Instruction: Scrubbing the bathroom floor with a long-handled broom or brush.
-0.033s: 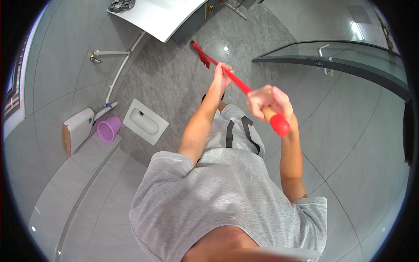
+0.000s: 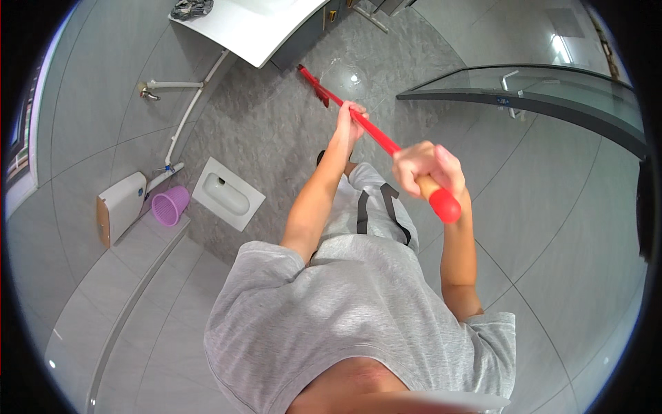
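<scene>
- Grey-tiled bathroom, walls and floor both grey.
- Far left: white cistern, brownish end panel, above far end of tiled ledge.
- Purple bucket, ribbed inside, at ledge's far right corner.
- White pipe with metal tap along left wall.
- Crumpled dark bundle on left corner of white counter.
- White squat toilet, set in floor near its left edge, just beside bucket.
- Broom: red handle runs slantwise from the floor by the counter's near corner, up toward the person. Dark red broom head low, near cabinet under counter; contact with floor hard to confirm.
- Left hand: around middle of handle, fingers curled and close together, wrapped on shaft; fingertips partly hidden.
- Right hand: near top of handle, fingers bent tight over it, gripping by the wood-coloured section. Red end cap pokes out past the hand toward camera. Exact thumb contact: cannot tell.
- Far right: dark-framed glass door, metal handle on it, well apart from broom head.
</scene>
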`<state>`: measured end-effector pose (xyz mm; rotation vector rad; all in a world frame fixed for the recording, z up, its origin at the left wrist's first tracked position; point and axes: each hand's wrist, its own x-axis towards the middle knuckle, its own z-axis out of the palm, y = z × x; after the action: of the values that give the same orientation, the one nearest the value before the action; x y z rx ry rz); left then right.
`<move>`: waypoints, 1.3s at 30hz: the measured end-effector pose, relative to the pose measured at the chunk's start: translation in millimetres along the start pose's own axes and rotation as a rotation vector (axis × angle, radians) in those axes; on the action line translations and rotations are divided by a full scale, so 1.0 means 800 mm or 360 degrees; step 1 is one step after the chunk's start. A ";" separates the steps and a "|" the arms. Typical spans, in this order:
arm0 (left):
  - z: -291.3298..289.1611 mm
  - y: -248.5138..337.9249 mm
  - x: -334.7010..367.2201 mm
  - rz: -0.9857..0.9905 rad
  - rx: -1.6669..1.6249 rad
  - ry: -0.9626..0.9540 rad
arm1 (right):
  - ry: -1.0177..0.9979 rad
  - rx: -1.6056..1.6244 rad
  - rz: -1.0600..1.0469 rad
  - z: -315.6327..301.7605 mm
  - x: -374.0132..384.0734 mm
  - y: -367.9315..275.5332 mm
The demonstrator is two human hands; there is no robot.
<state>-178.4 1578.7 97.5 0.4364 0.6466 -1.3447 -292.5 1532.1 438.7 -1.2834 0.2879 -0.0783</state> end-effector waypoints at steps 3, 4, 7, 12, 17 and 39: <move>-0.008 -0.003 -0.031 -0.0018 -0.0065 0.0136 | -0.0006 0.0007 -0.0208 0.021 -0.022 0.004; -0.009 -0.004 -0.037 -0.0012 -0.0051 0.0211 | 0.0035 0.0052 -0.0238 0.023 -0.029 0.005; -0.019 -0.009 -0.055 -0.0015 0.0017 0.0468 | 0.0085 0.0222 -0.0288 0.018 -0.039 0.013; -0.037 -0.006 -0.034 -0.0094 0.0218 0.0934 | 0.0147 0.0553 -0.0273 -0.035 -0.043 0.033; -0.014 -0.044 -0.002 -0.0200 0.0637 0.0944 | 0.0228 0.0591 -0.0223 -0.099 -0.064 0.028; 0.029 -0.197 0.133 0.0119 0.0528 0.1152 | 0.2002 -0.0701 -0.0511 -0.291 -0.170 -0.041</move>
<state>-318.7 1454.8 56.9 1.2356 0.9840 -1.2115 -479.2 1334.8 433.5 -1.5657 1.2144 -1.1709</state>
